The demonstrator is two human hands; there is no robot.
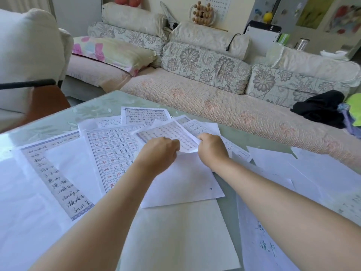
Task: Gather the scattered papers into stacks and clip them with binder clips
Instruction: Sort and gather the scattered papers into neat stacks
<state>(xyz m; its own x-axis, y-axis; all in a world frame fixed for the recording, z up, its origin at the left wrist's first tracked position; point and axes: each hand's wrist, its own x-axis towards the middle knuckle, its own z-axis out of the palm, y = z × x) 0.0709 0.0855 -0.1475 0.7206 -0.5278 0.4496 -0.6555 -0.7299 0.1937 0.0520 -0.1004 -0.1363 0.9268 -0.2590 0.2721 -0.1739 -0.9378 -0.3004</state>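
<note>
Papers (109, 153) lie scattered and overlapping on the glass tabletop (58, 122) in the head view. Several carry bordered grids of Chinese characters, which are too small to read. Left hand (160, 151) and right hand (212, 147) each pinch the near edge of one printed sheet (172, 133) with curled fingers (174, 146), holding it just above a blank sheet (181, 180).

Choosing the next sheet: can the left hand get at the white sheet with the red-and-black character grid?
Probably yes: the grid sheet lies just beside the left hand, largely uncovered. That hand, though, pinches another printed sheet together with the right hand.
</note>
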